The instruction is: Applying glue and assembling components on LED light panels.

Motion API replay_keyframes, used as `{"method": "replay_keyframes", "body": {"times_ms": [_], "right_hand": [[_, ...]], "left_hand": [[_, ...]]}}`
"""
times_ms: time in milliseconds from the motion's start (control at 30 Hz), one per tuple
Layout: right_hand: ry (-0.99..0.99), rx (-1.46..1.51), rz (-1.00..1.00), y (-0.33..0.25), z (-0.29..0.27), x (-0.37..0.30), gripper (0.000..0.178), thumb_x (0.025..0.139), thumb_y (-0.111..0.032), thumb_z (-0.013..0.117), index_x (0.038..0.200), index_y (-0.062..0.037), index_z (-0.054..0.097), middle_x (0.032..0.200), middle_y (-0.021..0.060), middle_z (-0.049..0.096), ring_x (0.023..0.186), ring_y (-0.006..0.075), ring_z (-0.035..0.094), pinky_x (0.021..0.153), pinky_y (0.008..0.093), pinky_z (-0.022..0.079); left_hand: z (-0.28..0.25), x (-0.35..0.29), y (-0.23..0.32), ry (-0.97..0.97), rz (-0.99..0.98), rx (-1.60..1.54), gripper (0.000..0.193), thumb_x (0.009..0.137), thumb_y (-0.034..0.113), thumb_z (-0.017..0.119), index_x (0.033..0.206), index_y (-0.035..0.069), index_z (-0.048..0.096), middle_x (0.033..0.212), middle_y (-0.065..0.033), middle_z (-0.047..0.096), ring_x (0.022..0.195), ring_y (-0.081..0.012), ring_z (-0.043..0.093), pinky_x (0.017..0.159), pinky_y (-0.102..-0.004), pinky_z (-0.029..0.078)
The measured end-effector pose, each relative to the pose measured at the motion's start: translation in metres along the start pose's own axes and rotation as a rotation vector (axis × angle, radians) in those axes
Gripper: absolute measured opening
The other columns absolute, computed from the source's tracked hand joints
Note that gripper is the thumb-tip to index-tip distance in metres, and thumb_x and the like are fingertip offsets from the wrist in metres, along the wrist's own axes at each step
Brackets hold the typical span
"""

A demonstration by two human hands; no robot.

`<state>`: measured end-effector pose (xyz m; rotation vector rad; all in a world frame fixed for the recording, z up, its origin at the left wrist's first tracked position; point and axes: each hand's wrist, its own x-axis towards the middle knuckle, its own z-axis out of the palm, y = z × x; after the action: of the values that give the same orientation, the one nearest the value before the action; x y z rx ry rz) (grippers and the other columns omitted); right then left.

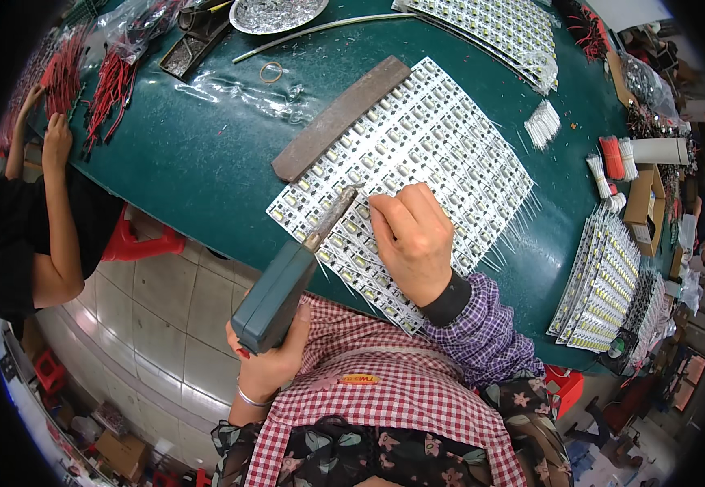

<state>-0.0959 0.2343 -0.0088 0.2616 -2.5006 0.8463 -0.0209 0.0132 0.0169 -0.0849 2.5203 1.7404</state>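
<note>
1. My left hand is closed around the blocky teal handle of a soldering tool, fingers wrapped from below and thumb along the side. The tool's metal tip reaches up to the near-left part of the LED board panel.
2. My right hand lies palm-down on the same panel, fingers curled and drawn close together, fingertips pressing the board right beside the tool's tip. Whether anything small is pinched under them I cannot tell.
3. The panel is a white grid of small boards lying at a slant on the green table, its near corner hanging over the table's edge toward my lap. A flat brown bar rests on its far-left edge.
4. Thin wire leads bristle from the panel's right side.
5. Open green surface lies left of the panel; a rubber band and a clear plastic bag sit further back.
6. To the right, stacked LED panels stand near the table's rim.
7. Another person's hands work on red wires at far left.
</note>
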Motion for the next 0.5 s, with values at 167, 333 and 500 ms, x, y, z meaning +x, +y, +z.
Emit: {"method": "replay_keyframes", "body": {"times_ms": [167,333,500], "right_hand": [[-0.008,-0.008,-0.003,0.001,0.001,-0.001,0.015,0.076,0.006,0.073,0.087,-0.0011,0.064,0.075,0.0082,0.046,0.07,0.0247,0.053,0.057,0.0367,0.043],[-0.005,-0.012,0.008,0.0,0.0,0.0,0.018,0.075,0.007,0.076,0.088,-0.0014,0.067,0.074,0.0078,0.049,0.068,0.0246,0.054,0.057,0.0364,0.045],[-0.035,-0.023,0.01,-0.002,-0.008,-0.001,0.015,0.077,0.005,0.073,0.088,-0.0017,0.065,0.075,0.0079,0.047,0.07,0.0243,0.054,0.058,0.036,0.044]], "left_hand": [[-0.008,-0.009,-0.018,-0.04,0.056,0.005,0.03,0.088,-0.005,0.07,0.118,-0.007,0.063,0.089,-0.0068,0.067,0.064,-0.0082,0.057,0.055,-0.0229,0.046],[-0.003,-0.004,-0.003,0.028,0.043,0.047,0.022,0.083,0.004,0.077,0.103,-0.004,0.07,0.086,-0.0098,0.071,0.066,-0.0166,0.066,0.058,-0.028,0.051],[0.002,0.0,0.003,0.07,0.015,0.025,0.018,0.081,0.007,0.079,0.096,-0.001,0.073,0.084,-0.0103,0.073,0.066,-0.0208,0.07,0.06,-0.0302,0.054]]}}
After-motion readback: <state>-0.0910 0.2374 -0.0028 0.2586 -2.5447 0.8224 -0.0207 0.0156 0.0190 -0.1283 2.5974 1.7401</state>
